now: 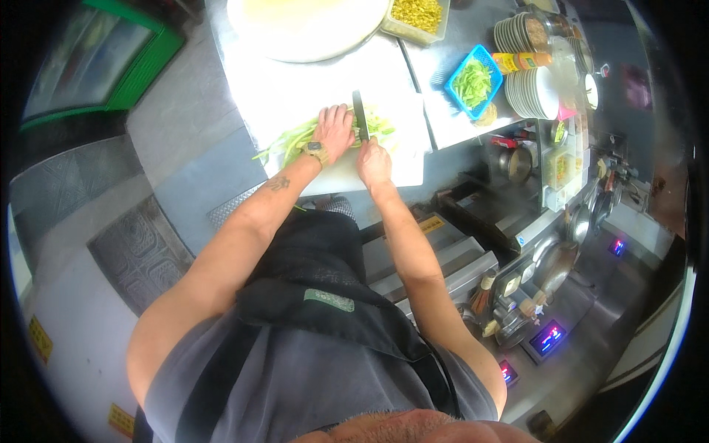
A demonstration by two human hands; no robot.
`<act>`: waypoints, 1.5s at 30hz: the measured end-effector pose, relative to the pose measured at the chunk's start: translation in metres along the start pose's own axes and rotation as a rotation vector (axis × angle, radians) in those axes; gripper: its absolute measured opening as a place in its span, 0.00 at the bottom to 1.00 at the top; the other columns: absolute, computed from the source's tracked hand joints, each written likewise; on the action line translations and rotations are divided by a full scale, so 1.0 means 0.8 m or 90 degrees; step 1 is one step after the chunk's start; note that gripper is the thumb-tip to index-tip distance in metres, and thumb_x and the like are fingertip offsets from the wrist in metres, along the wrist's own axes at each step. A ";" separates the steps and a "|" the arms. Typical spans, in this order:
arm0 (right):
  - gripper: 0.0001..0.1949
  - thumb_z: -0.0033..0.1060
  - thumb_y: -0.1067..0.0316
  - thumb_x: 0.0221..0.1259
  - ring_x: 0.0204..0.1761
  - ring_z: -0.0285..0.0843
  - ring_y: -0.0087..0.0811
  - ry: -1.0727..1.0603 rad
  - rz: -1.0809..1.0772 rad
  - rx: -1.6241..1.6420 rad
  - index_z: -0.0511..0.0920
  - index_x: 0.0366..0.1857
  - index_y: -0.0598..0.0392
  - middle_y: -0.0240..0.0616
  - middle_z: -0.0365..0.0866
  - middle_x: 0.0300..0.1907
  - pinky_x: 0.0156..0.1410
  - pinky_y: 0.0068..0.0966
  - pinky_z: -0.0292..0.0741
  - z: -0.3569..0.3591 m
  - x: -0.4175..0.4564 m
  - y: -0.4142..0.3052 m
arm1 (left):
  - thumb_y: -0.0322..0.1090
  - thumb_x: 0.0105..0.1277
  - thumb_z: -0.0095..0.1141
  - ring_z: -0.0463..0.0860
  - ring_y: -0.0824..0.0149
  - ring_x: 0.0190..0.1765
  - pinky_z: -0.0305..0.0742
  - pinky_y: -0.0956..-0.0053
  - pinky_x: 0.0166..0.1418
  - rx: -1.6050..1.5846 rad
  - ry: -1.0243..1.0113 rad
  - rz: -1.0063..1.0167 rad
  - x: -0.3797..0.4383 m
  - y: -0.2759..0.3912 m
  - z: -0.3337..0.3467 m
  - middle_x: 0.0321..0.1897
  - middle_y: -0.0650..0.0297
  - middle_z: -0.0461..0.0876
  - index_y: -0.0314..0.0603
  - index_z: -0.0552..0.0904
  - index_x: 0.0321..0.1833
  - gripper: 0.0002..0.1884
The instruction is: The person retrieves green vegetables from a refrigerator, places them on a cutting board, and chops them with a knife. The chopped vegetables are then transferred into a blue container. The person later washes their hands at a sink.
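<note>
My right hand (pixel 375 160) grips a kitchen knife (pixel 360 113) by its handle, the dark blade pointing away from me over the white cutting board (pixel 407 171). Just left of the blade, my left hand (pixel 335 133) lies on a bunch of long green vegetable stalks (pixel 296 135) and holds them against the board. The stalks fan out to the left from under my wrist. Pale green pieces (pixel 382 124) lie to the right of the knife. Glare washes out part of the board, and the cutting edge is not clear.
Beyond the board stands a large pale round vessel (pixel 310 47), beside a plastic container (pixel 418 36) of chopped yellow-green food. To the right are a blue basket (pixel 481 113) of cut green vegetable, a yellow bottle (pixel 520 61) and stacked plates (pixel 529 94). Cooking equipment fills the lower right.
</note>
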State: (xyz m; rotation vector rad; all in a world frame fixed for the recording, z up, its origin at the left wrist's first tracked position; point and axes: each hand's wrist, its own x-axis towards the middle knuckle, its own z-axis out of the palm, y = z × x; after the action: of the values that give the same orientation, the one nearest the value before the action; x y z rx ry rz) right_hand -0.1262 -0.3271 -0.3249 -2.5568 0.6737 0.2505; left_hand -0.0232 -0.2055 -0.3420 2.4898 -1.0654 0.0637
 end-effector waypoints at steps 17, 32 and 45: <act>0.08 0.48 0.73 0.69 0.43 0.89 0.63 -0.132 0.033 -0.060 0.74 0.45 0.65 0.65 0.87 0.35 0.52 0.51 0.84 -0.056 -0.061 -0.071 | 0.29 0.63 0.60 0.73 0.49 0.68 0.68 0.55 0.75 -0.119 -0.097 0.012 -0.020 -0.029 -0.026 0.60 0.51 0.76 0.36 0.80 0.54 0.16; 0.13 0.49 0.64 0.78 0.37 0.84 0.68 0.007 -0.034 0.048 0.75 0.42 0.66 0.69 0.84 0.32 0.46 0.56 0.80 0.022 0.008 -0.053 | 0.27 0.63 0.58 0.75 0.50 0.63 0.73 0.57 0.70 -0.157 -0.074 -0.011 -0.022 -0.034 -0.007 0.57 0.53 0.78 0.35 0.80 0.49 0.12; 0.08 0.45 0.69 0.74 0.39 0.87 0.64 -0.087 -0.013 0.004 0.75 0.40 0.62 0.65 0.86 0.33 0.48 0.55 0.82 -0.046 -0.068 -0.107 | 0.30 0.64 0.59 0.74 0.42 0.63 0.68 0.50 0.71 -0.160 -0.048 -0.046 -0.033 -0.070 -0.055 0.59 0.48 0.76 0.35 0.80 0.53 0.15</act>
State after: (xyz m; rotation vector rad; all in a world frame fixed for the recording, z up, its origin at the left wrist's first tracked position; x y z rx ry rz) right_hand -0.1280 -0.2576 -0.2429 -2.5115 0.5959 0.4120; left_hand 0.0025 -0.1356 -0.3281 2.3158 -0.9483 -0.1769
